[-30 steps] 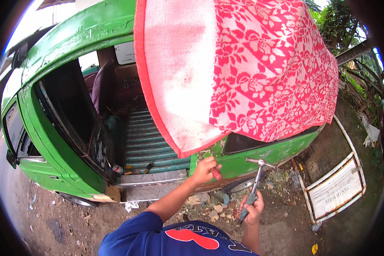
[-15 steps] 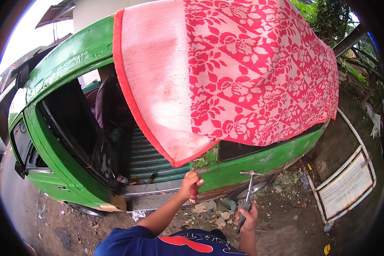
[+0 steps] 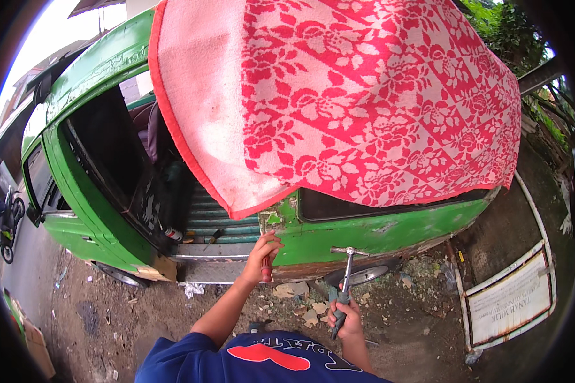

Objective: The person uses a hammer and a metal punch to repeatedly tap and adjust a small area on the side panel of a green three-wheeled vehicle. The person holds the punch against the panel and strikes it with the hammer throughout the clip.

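Observation:
Close to the green van's (image 3: 338,244) door-edge post, where paint is chipped, my left hand (image 3: 260,253) is closed round a red-handled tool (image 3: 266,270). Its red end pokes out below my fingers; the other end is hidden, so I cannot tell its kind. My right hand (image 3: 347,321) grips a hammer (image 3: 347,273) by its dark handle, lower down and to the right. The metal shaft points up, its head just in front of the van's lower side and apart from my left hand. A pink and red flowered blanket (image 3: 364,108) drapes over the roof and upper side.
The van's side doorway stands open onto a ribbed floor (image 3: 204,214) with a spray can (image 3: 172,233) near the sill. A rusty white metal frame (image 3: 508,300) leans at the right. Rubble and flat stones (image 3: 291,289) lie below the van. A motorbike (image 3: 6,223) is on the road at far left.
My view has shifted, so the van and blanket sit differently. Both hands now appear further left, each with its tool, and a motorbike has come into view at the left.

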Motion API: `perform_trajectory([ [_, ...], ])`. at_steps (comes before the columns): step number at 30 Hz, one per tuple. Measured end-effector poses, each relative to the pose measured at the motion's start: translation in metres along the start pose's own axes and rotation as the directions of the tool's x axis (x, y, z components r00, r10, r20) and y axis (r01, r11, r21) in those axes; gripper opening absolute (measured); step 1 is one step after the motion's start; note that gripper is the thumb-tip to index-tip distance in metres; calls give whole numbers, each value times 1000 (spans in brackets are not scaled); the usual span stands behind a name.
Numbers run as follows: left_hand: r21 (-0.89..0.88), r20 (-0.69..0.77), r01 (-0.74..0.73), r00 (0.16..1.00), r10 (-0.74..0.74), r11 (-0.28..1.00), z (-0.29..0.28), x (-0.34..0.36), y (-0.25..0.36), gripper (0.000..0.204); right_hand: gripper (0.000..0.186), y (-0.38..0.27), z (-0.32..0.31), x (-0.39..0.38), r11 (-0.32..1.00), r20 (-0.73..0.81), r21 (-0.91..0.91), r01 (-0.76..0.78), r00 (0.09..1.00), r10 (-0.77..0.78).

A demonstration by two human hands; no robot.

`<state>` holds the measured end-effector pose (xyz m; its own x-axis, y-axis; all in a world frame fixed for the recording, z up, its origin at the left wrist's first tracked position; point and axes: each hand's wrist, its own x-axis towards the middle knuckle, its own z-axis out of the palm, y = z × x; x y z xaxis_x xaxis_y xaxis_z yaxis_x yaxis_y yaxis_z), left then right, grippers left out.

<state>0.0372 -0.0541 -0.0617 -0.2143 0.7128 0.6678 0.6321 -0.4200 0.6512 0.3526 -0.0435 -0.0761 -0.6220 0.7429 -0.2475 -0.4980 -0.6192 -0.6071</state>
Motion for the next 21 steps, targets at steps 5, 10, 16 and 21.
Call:
perform_trajectory([
  [5, 2, 37, 28, 999, -28, 1000, 2, 6, 14, 15, 55, -6, -13, -3, 1000, 35, -13, -14, 999, 14],
  [10, 42, -29, -37, 999, 38, 998, -3, 7, 6, 18, 51, -18, -2, -3, 999, 37, -39, 16, 999, -14],
  [16, -5, 10, 41, 999, -41, 999, -15, 5, 2, 17, 49, -14, 21, -2, 993, 2, -109, 53, 999, -53],
  [21, -74, 54, 9, 999, -5, 997, -31, 10, -8, 19, 48, 9, 46, -3, 987, -34, -120, 106, 993, -111],
])
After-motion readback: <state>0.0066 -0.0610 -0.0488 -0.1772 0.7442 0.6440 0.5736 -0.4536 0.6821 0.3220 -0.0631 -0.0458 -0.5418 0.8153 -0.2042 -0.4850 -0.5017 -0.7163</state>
